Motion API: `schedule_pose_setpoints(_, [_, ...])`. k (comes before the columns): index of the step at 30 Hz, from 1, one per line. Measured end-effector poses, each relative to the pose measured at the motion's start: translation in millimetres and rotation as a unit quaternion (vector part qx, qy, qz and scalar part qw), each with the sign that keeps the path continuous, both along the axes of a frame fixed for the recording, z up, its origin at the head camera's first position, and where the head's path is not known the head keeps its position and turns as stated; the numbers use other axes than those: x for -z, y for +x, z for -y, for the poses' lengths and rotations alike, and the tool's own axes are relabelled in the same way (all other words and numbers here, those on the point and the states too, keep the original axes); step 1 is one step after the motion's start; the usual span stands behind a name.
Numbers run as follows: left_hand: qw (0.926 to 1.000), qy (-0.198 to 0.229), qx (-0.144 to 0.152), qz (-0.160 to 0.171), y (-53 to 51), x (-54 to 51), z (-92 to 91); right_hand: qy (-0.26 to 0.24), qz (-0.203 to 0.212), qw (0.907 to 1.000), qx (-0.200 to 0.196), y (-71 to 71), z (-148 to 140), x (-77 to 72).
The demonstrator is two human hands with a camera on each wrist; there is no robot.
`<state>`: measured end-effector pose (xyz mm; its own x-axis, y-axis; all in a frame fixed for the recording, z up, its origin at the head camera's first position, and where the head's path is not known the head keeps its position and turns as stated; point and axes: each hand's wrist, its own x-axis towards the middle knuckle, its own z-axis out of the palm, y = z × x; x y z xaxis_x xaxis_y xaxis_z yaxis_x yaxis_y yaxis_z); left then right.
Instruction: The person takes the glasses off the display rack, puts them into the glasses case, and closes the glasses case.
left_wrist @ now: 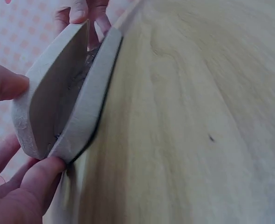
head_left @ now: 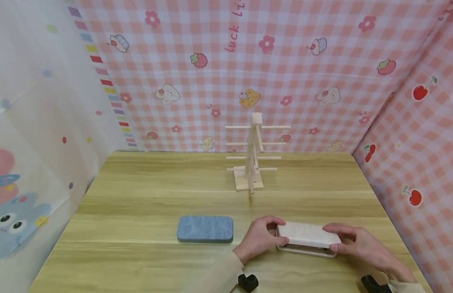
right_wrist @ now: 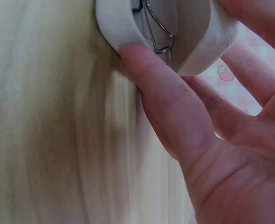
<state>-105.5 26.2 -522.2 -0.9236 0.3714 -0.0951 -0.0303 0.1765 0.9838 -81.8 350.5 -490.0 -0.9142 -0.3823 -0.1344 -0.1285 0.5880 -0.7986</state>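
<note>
An off-white glasses case [head_left: 308, 234] lies on the table with its lid partly raised. My left hand [head_left: 261, 238] grips its left end, thumb on the lower shell [left_wrist: 77, 135] and a finger on the lid [left_wrist: 51, 65]. At the other end my right hand [head_left: 359, 244] holds the case, its thumb against the lower shell's rim [right_wrist: 119, 23]. Through the gap, the right wrist view shows thin metal-framed glasses [right_wrist: 158, 25] inside; most of them is hidden. Left of the hands lies a blue case [head_left: 205, 229], closed.
A wooden rack [head_left: 256, 150] with several thin horizontal pegs stands behind the hands, toward the back of the wooden table [head_left: 138, 195]. Patterned cloth [head_left: 219, 81] hangs behind the table and along both sides.
</note>
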Motion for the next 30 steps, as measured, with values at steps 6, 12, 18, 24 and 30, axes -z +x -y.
schedule_pose_setpoints(6, [0.9977, -0.043, 0.013, -0.051, 1.9, 4.5, 1.6, 0.048, -0.016, 0.9985, 0.020, 4.1, 4, 1.1])
schedule_pose_setpoints(12, [0.9965, -0.041, 0.019, -0.070, 4.8, 6.7, 1.0, 0.059, -0.005, 0.9977, 0.033, 5.7, 6, 0.7])
schedule_pose_setpoints(18, [0.9960, -0.042, 0.026, -0.074, 5.4, 7.3, 0.4, 0.022, -0.016, 0.9992, 0.031, 4.0, 11, 8.3])
schedule_pose_setpoints(24, [0.9925, -0.073, 0.043, -0.088, 10.5, 6.2, -0.8, 0.000, -0.042, 0.9991, -0.003, 6.7, 14, 11.1])
schedule_pose_setpoints(30, [0.9845, -0.120, 0.048, -0.119, 32.1, -16.3, 14.6, 0.028, -0.069, 0.9969, 0.025, 11.6, 8, -15.3])
